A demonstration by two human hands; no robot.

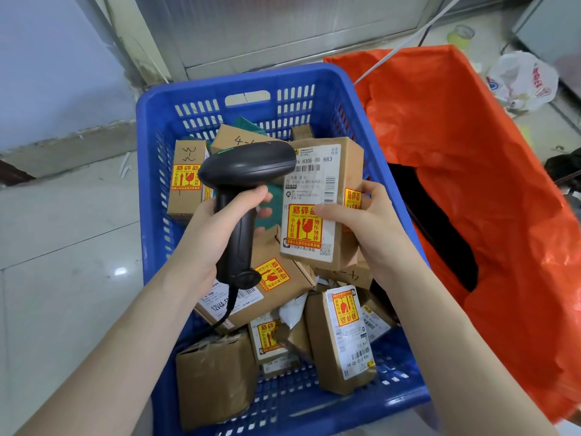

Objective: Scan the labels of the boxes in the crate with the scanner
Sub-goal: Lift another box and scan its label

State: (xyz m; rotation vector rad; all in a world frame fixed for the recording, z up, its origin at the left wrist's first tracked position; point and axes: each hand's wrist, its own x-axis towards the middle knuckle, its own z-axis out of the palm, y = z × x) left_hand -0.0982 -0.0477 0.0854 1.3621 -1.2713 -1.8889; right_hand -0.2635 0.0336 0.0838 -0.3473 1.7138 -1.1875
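A blue plastic crate [151, 127] on the floor holds several brown cardboard boxes with white shipping labels and yellow-red fragile stickers. My left hand [217, 228] grips the handle of a black corded barcode scanner [248, 168], whose head sits just left of a raised box. My right hand [367, 221] holds that box [320, 202] up above the crate, label side facing me. Other boxes lie loose below, among them one at the near right [342, 338] and a plain one at the near left [213, 376].
An orange plastic bag [471, 184] with a dark opening stands right of the crate. A white plastic bag [522, 80] and a yellowish jar [460, 36] sit on the floor at the far right. Pale floor tiles [69, 247] lie left of the crate, with a wall beyond.
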